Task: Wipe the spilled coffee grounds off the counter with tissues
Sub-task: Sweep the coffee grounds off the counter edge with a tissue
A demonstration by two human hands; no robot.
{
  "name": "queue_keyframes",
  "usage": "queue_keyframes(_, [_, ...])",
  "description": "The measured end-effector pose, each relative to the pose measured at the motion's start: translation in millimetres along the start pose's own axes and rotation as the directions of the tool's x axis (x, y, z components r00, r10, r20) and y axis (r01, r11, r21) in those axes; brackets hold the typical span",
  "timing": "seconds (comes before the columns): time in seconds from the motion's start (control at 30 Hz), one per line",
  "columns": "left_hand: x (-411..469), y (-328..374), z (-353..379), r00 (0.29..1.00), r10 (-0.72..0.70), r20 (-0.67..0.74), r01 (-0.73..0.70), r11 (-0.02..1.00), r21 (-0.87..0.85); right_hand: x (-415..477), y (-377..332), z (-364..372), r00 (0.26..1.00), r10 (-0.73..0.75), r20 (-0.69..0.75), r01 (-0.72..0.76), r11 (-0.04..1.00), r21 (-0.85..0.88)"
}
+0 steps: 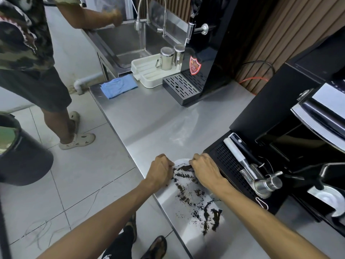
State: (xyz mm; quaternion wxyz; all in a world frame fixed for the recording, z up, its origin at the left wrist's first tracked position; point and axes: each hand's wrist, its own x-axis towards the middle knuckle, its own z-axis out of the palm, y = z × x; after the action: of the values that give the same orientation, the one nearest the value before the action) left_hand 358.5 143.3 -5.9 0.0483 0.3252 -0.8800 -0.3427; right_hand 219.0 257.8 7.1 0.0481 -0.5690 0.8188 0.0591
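Nearest you, dark, gritty coffee grounds (pixel 197 202) lie in streaks on the brushed steel tabletop (pixel 153 116), between your forearms. Just beyond, your left hand (pixel 161 170) and right hand (pixel 204 169) are both clenched on a crumpled white tissue (pixel 181 162), its near edge touching a heaped ridge of grounds. Right of your right hand sits a black perforated drip tray (pixel 229 165). Farther off are a folded blue cloth (pixel 119 86), a white ribbed plastic tray (pixel 147 71) holding two shiny steel cups (pixel 166 57), and a black dispenser (pixel 209 53) with a red shield label (pixel 195 64), its writing too small to read.
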Motion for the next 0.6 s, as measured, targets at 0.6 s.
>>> queue_keyframes(0.6, [0,20,6,0.965,-0.179,0.192,0.184,0.983,-0.011,-29,-10,5,0.983,0.18,0.022,-0.172,0.883,0.437])
